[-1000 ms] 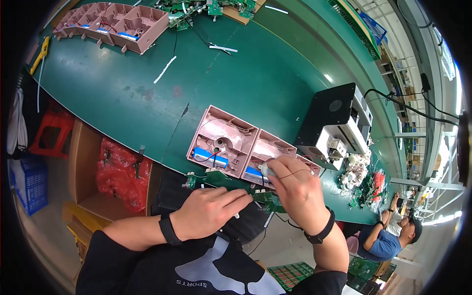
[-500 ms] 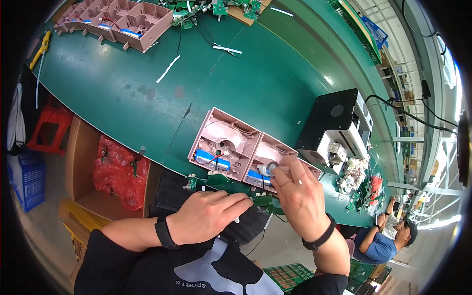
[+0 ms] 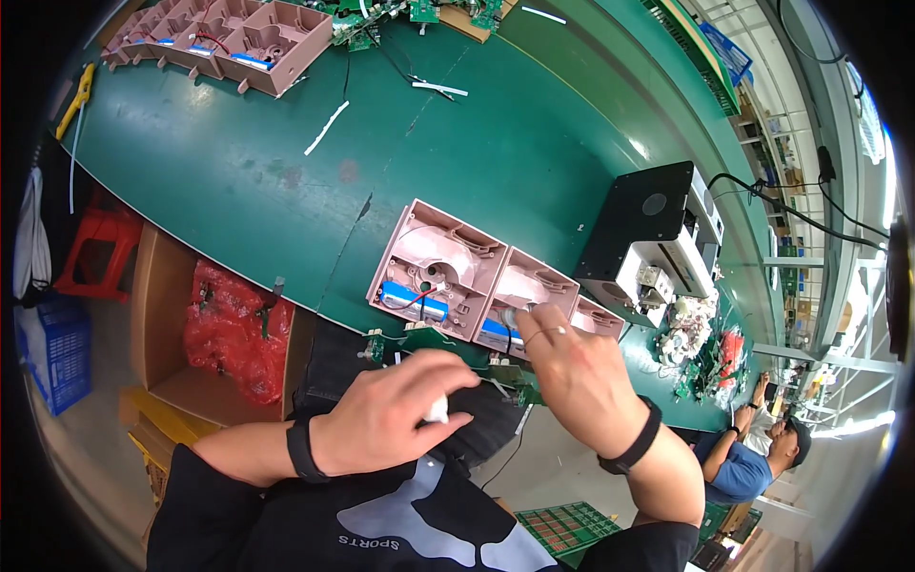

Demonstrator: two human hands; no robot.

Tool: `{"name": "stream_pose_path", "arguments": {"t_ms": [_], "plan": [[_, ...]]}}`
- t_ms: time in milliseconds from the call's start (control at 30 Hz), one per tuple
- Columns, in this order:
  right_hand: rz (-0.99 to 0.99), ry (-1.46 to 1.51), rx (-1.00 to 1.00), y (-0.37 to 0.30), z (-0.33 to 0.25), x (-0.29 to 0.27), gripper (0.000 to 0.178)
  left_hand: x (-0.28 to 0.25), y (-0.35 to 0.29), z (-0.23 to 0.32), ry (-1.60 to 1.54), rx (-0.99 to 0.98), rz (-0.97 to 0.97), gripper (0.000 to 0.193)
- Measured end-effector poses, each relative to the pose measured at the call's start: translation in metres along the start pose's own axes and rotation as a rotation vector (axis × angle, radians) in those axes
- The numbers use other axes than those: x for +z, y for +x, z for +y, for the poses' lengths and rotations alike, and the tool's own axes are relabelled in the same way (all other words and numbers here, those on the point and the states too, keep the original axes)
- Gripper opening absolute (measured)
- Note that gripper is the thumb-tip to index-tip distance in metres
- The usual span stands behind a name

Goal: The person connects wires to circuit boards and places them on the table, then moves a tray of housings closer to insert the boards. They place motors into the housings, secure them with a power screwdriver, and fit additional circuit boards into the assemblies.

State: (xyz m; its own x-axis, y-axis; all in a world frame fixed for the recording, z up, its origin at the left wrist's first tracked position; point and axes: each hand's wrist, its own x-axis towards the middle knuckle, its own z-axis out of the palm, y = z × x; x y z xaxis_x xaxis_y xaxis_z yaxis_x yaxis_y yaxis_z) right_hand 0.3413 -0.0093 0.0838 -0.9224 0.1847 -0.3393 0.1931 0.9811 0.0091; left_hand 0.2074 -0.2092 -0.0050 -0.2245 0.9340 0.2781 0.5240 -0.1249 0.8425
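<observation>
Your bare left hand (image 3: 383, 412) has opened its pointing finger and thumb wide, so more of the small white piece (image 3: 437, 411) shows. Your bare right hand (image 3: 579, 383) has bunched its fingers, covering more of the clear round plastic part (image 3: 509, 316).

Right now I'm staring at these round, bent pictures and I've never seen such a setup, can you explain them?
No robot: just a person's two bare hands. The one view comes from a fisheye camera on their head, looking down, so straight edges curve. On the green table lie pink casings holding blue batteries; a black machine stands at right. The right hand reaches into the nearer casing, at a small clear part; I can't tell whether it's gripped. The left hand, thumb and index finger parted, holds a small white item.
</observation>
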Motion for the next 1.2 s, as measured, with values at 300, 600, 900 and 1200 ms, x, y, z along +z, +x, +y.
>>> {"name": "stream_pose_path", "arguments": {"t_ms": [300, 600, 900, 1200], "plan": [[0.192, 0.388, 0.113, -0.023, 0.012, -0.007, 0.045, -0.029, 0.0, -0.009, -1.078, -0.648, -0.245, 0.043], [0.344, 0.12, -0.044, -0.023, 0.012, -0.01, 0.038, -0.011, 0.015, 0.012, -0.436, -0.107, -0.062, 0.046], [0.215, 0.056, -0.083, -0.026, 0.007, 0.001, 0.036, -0.022, 0.007, 0.006, -0.909, -0.556, -0.188, 0.043], [0.389, 0.439, -0.189, -0.012, -0.023, -0.026, 0.044, -0.015, 0.002, -0.006, -1.353, -0.66, -0.116, 0.036]]}}
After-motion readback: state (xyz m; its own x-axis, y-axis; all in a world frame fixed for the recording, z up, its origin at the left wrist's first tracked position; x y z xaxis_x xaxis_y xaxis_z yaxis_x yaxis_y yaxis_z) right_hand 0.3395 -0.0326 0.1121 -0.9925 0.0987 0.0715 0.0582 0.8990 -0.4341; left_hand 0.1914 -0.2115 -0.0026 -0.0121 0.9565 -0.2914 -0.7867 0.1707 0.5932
